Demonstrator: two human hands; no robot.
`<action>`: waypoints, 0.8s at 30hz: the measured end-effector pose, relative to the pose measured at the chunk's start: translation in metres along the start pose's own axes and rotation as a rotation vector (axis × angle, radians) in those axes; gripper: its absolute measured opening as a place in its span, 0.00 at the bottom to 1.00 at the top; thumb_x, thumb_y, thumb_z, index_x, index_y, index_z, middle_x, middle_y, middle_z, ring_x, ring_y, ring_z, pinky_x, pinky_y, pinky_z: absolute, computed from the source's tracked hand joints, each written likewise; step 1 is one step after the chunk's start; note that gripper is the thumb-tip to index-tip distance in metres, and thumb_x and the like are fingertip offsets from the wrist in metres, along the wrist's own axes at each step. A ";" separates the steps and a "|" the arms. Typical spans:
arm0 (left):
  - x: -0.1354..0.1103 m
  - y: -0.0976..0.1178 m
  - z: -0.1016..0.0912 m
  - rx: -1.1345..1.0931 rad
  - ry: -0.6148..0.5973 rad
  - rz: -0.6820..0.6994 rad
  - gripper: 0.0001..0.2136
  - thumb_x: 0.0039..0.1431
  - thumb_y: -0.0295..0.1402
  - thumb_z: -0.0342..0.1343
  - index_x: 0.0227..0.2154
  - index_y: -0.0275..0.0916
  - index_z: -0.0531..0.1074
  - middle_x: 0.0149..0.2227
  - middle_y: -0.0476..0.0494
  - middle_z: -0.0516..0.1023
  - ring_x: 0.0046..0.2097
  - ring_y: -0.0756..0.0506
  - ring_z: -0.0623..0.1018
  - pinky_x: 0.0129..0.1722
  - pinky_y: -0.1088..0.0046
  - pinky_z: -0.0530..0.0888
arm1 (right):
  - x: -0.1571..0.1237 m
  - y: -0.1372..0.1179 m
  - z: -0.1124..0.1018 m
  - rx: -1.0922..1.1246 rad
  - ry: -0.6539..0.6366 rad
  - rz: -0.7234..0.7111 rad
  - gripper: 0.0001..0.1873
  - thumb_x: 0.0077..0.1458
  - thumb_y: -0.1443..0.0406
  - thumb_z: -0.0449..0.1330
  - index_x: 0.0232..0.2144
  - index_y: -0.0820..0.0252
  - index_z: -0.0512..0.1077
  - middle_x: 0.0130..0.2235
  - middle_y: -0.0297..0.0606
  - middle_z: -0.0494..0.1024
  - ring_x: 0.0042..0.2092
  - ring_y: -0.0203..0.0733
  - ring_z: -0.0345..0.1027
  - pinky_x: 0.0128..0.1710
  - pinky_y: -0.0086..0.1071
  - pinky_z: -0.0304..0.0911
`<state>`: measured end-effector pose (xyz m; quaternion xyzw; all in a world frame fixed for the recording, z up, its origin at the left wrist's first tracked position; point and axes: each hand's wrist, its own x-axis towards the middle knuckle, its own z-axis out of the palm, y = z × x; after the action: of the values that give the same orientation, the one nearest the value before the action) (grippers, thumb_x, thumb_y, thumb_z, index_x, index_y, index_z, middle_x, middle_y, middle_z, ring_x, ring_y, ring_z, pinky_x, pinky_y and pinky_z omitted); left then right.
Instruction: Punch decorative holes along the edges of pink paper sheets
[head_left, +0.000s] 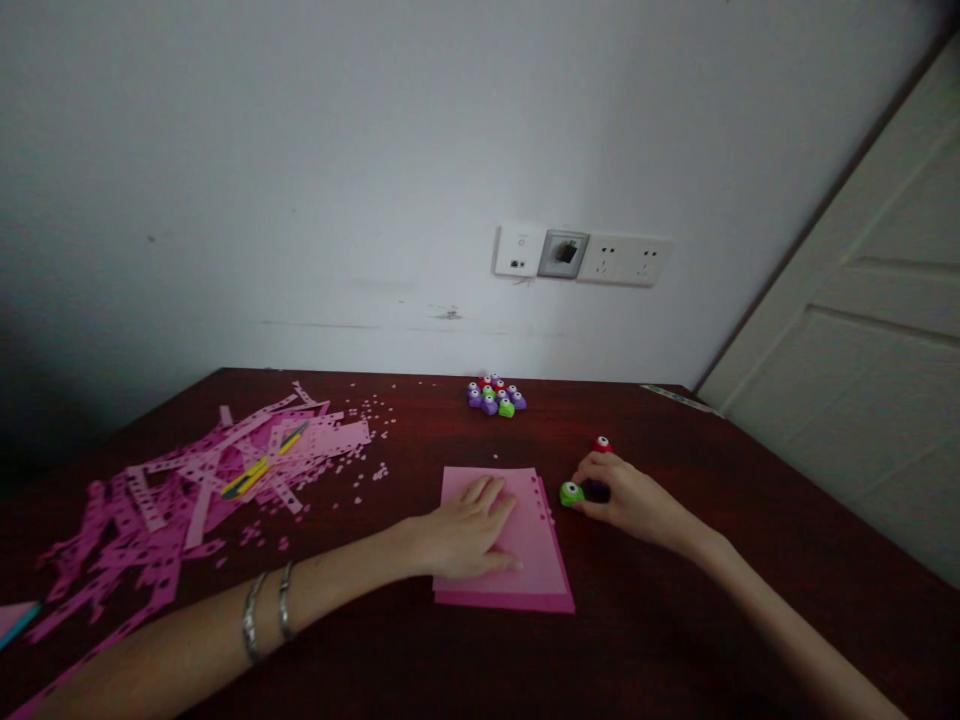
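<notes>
My left hand (466,527) lies flat with fingers stretched out on a small stack of pink paper (534,570) near the middle of the dark wooden table (675,620); the paper's right edge shows a row of punched holes. My right hand (630,497) rests on the table just right of the paper, fingers curled around something dark between a green hole punch (571,493) and a red hole punch (601,444). What sits inside the fingers is hidden.
A cluster of several small purple, red and green punches (495,397) stands at the table's far edge. A heap of punched pink paper strips (172,500) with yellow scissors (259,468) lies at the left. Wall sockets (581,255) behind; a door (870,350) at right.
</notes>
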<state>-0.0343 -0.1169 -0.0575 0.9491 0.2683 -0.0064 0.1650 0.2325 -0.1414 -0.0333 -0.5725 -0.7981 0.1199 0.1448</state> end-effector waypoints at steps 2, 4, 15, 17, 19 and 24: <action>0.000 -0.001 0.001 -0.001 0.003 0.000 0.36 0.56 0.54 0.40 0.60 0.33 0.46 0.63 0.30 0.43 0.63 0.34 0.44 0.58 0.58 0.50 | 0.000 0.005 0.002 -0.044 0.041 0.001 0.10 0.50 0.61 0.57 0.35 0.58 0.73 0.41 0.40 0.70 0.43 0.44 0.65 0.44 0.35 0.60; 0.000 -0.002 0.002 -0.007 0.001 0.002 0.36 0.56 0.55 0.39 0.60 0.33 0.46 0.63 0.31 0.43 0.63 0.34 0.43 0.58 0.57 0.50 | 0.001 0.008 0.003 -0.084 0.065 0.018 0.10 0.50 0.60 0.57 0.34 0.57 0.73 0.41 0.41 0.68 0.45 0.47 0.63 0.46 0.37 0.60; 0.000 -0.002 0.001 -0.041 -0.019 -0.010 0.36 0.56 0.55 0.39 0.60 0.33 0.45 0.63 0.29 0.42 0.63 0.33 0.42 0.57 0.55 0.50 | 0.001 0.023 0.007 -0.217 0.119 0.120 0.12 0.48 0.61 0.57 0.36 0.59 0.73 0.48 0.47 0.65 0.51 0.53 0.59 0.46 0.43 0.62; 0.000 -0.003 0.003 -0.045 -0.006 -0.009 0.36 0.55 0.55 0.40 0.60 0.34 0.45 0.63 0.30 0.42 0.63 0.33 0.42 0.57 0.55 0.50 | 0.000 0.023 0.008 -0.207 0.143 0.121 0.16 0.48 0.59 0.57 0.40 0.58 0.71 0.50 0.46 0.65 0.53 0.54 0.57 0.47 0.43 0.62; 0.000 -0.003 0.004 -0.050 0.002 -0.009 0.37 0.55 0.55 0.41 0.60 0.35 0.45 0.63 0.31 0.42 0.63 0.33 0.43 0.57 0.55 0.50 | -0.001 0.019 0.007 -0.176 0.192 0.110 0.18 0.50 0.57 0.55 0.43 0.57 0.70 0.49 0.46 0.66 0.52 0.53 0.59 0.45 0.42 0.63; 0.003 -0.002 -0.007 -0.070 0.022 -0.009 0.35 0.55 0.54 0.42 0.59 0.35 0.47 0.63 0.31 0.43 0.62 0.32 0.43 0.56 0.54 0.52 | -0.004 -0.011 0.010 -0.013 0.242 -0.014 0.13 0.57 0.59 0.49 0.41 0.57 0.68 0.41 0.42 0.71 0.40 0.44 0.67 0.40 0.36 0.64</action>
<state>-0.0337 -0.1115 -0.0518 0.9416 0.2742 0.0127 0.1952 0.2201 -0.1489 -0.0392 -0.5780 -0.7796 0.0438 0.2370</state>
